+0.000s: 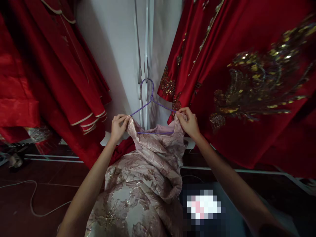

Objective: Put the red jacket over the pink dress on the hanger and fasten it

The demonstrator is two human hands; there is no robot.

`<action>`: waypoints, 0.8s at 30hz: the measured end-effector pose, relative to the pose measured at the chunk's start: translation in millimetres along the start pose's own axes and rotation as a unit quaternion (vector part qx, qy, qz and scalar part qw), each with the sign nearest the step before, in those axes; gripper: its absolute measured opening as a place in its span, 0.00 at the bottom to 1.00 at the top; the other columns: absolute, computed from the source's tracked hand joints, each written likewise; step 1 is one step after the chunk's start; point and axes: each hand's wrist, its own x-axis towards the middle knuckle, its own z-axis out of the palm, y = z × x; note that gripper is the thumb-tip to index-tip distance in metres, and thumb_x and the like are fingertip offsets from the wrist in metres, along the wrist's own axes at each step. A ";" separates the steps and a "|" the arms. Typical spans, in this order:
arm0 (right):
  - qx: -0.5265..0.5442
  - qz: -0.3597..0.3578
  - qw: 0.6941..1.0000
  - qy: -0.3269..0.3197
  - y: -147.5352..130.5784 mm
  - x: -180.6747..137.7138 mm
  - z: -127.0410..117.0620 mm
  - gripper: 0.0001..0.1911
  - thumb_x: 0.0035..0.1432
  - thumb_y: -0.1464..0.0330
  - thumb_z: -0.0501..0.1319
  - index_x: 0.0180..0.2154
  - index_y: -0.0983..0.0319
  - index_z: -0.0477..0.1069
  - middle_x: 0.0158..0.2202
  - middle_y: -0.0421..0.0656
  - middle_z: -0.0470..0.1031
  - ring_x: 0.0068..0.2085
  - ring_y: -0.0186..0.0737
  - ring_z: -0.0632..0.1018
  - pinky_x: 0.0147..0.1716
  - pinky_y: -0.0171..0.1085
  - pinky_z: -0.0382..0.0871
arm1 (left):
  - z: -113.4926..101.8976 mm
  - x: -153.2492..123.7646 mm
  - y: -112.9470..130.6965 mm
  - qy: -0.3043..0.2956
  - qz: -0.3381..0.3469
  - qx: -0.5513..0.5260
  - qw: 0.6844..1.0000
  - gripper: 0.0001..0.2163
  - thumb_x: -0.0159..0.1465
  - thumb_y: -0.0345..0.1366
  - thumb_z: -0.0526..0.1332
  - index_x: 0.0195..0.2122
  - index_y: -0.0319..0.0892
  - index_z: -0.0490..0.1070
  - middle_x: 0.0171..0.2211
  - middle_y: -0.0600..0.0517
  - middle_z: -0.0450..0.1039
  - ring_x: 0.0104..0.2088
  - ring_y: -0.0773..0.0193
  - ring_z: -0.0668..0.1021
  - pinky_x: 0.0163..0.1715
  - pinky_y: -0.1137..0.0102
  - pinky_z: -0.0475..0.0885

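Note:
A pale pink brocade dress (145, 181) with a raised floral pattern hangs from a thin purple hanger (152, 98) in front of me. My left hand (119, 126) pinches the dress at its left shoulder, close to the hanger's sloping arm. On the other side, my right hand (189, 122) pinches the right shoulder at the hanger's other end. The hanger's lower bar crosses the neckline opening. Its hook is up against a narrow white metal upright (146, 49); whether it is hooked on there, I cannot tell.
Red garments (71, 75) with pale piping hang at the left. A red satin garment (234, 138) with gold sequin embroidery hangs at the right. A pale cable (36, 200) curls over the dark floor. Low rack rails (56, 158) run behind. A blurred-out bright patch (203, 205) is at lower right.

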 end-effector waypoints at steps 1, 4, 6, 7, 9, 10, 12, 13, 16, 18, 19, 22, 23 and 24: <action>0.007 0.000 1.000 0.002 1.2 0.0 0.5 0.11 0.56 0.58 0.56 0.33 0.58 0.67 0.27 0.37 0.71 0.29 0.36 0.73 0.35 0.36 0.63 | 0.0 2.4 2.3 -0.011 0.010 -0.010 1.000 0.14 0.61 0.45 0.56 0.39 0.45 0.76 0.40 0.50 0.74 0.44 0.61 0.72 0.50 0.65 0.63; 0.034 0.002 0.999 -0.002 4.2 1.2 1.4 0.11 0.56 0.57 0.57 0.33 0.59 0.66 0.27 0.38 0.72 0.29 0.36 0.73 0.33 0.35 0.64 | -0.2 -4.8 -14.5 -0.024 -0.023 -0.094 0.995 0.18 0.64 0.45 0.49 0.41 0.41 0.75 0.41 0.48 0.74 0.44 0.60 0.74 0.48 0.65 0.65; 0.048 0.005 0.999 -0.007 4.9 1.8 2.3 0.11 0.56 0.58 0.57 0.32 0.59 0.66 0.27 0.38 0.72 0.29 0.36 0.73 0.33 0.34 0.64 | 1.5 -20.4 -38.3 -0.038 -0.082 -0.115 0.989 0.21 0.65 0.42 0.43 0.47 0.39 0.70 0.43 0.46 0.74 0.43 0.60 0.74 0.46 0.64 0.67; 0.052 0.006 0.999 -0.007 4.8 1.8 2.8 0.11 0.56 0.58 0.57 0.32 0.59 0.66 0.27 0.38 0.71 0.29 0.36 0.73 0.32 0.34 0.64 | 3.0 -30.2 -50.4 -0.057 -0.108 -0.091 0.988 0.21 0.65 0.41 0.42 0.48 0.38 0.69 0.43 0.46 0.74 0.42 0.59 0.75 0.45 0.63 0.67; 0.052 0.010 0.999 -0.005 4.4 1.4 3.8 0.11 0.56 0.58 0.57 0.32 0.59 0.66 0.26 0.38 0.71 0.28 0.36 0.73 0.32 0.34 0.64 | 6.2 -50.3 -70.2 -0.125 -0.125 -0.043 0.983 0.18 0.61 0.37 0.47 0.49 0.39 0.67 0.44 0.46 0.73 0.42 0.59 0.74 0.45 0.62 0.67; 0.051 0.011 0.999 -0.002 4.3 1.1 4.2 0.11 0.56 0.58 0.57 0.32 0.59 0.66 0.26 0.38 0.71 0.28 0.36 0.72 0.32 0.34 0.64 | 7.2 -59.2 -76.9 -0.152 -0.124 -0.021 0.980 0.18 0.57 0.35 0.51 0.49 0.40 0.67 0.44 0.46 0.73 0.44 0.57 0.73 0.47 0.61 0.66; 0.047 0.014 0.999 0.000 4.4 0.6 4.6 0.11 0.56 0.58 0.57 0.32 0.59 0.67 0.26 0.39 0.71 0.28 0.35 0.72 0.32 0.34 0.63 | 6.5 -71.3 -84.4 -0.245 -0.085 0.073 0.963 0.23 0.51 0.31 0.56 0.50 0.42 0.66 0.45 0.46 0.72 0.48 0.54 0.70 0.51 0.57 0.61; 0.046 0.015 0.999 -0.001 4.6 0.5 4.5 0.11 0.56 0.58 0.57 0.32 0.60 0.67 0.26 0.39 0.71 0.27 0.35 0.72 0.32 0.34 0.63 | 4.5 -74.1 -86.2 -0.295 -0.053 0.134 0.944 0.25 0.49 0.30 0.57 0.50 0.43 0.66 0.46 0.46 0.71 0.49 0.52 0.69 0.53 0.55 0.58; 0.041 0.020 0.999 -0.004 5.4 0.7 3.8 0.12 0.55 0.58 0.57 0.32 0.60 0.67 0.27 0.39 0.71 0.28 0.36 0.72 0.32 0.34 0.63 | -7.6 -72.7 -90.7 -0.378 0.022 0.276 0.883 0.21 0.47 0.32 0.60 0.44 0.43 0.70 0.43 0.44 0.70 0.49 0.50 0.67 0.55 0.51 0.50; 0.041 0.022 0.999 -0.004 5.5 0.8 3.6 0.12 0.55 0.57 0.57 0.33 0.60 0.67 0.27 0.39 0.72 0.28 0.36 0.72 0.33 0.34 0.64 | -19.0 -68.8 -95.2 -0.373 0.016 0.288 0.882 0.13 0.49 0.37 0.61 0.37 0.43 0.73 0.42 0.44 0.69 0.48 0.50 0.67 0.54 0.51 0.52; 0.041 0.022 0.999 -0.005 5.5 0.9 3.5 0.12 0.55 0.57 0.57 0.33 0.60 0.67 0.27 0.39 0.72 0.28 0.36 0.72 0.32 0.34 0.64 | -24.9 -67.2 -97.5 -0.374 -0.001 0.268 0.888 0.11 0.50 0.40 0.61 0.33 0.43 0.73 0.41 0.45 0.69 0.46 0.51 0.68 0.52 0.53 0.55; 0.043 0.017 0.999 -0.004 5.5 1.5 3.8 0.12 0.55 0.58 0.57 0.33 0.60 0.67 0.27 0.39 0.71 0.28 0.36 0.72 0.32 0.34 0.63 | -41.3 -61.0 -99.0 -0.397 -0.081 0.136 0.904 0.13 0.54 0.47 0.56 0.30 0.42 0.71 0.32 0.50 0.70 0.37 0.59 0.71 0.43 0.63 0.65; 0.041 0.015 0.999 -0.002 5.7 2.0 3.7 0.12 0.55 0.58 0.57 0.32 0.60 0.67 0.27 0.39 0.71 0.29 0.36 0.72 0.32 0.34 0.63 | -45.7 -56.6 -96.6 -0.391 -0.104 0.090 0.910 0.15 0.55 0.48 0.55 0.30 0.42 0.71 0.29 0.51 0.70 0.34 0.61 0.71 0.40 0.66 0.66; 0.039 0.012 0.999 -0.002 6.0 2.7 3.4 0.11 0.55 0.58 0.57 0.32 0.60 0.67 0.27 0.39 0.71 0.29 0.36 0.72 0.32 0.34 0.63 | -49.4 -50.0 -92.1 -0.371 -0.121 0.054 0.919 0.16 0.56 0.49 0.53 0.31 0.41 0.70 0.28 0.52 0.70 0.33 0.62 0.71 0.38 0.68 0.67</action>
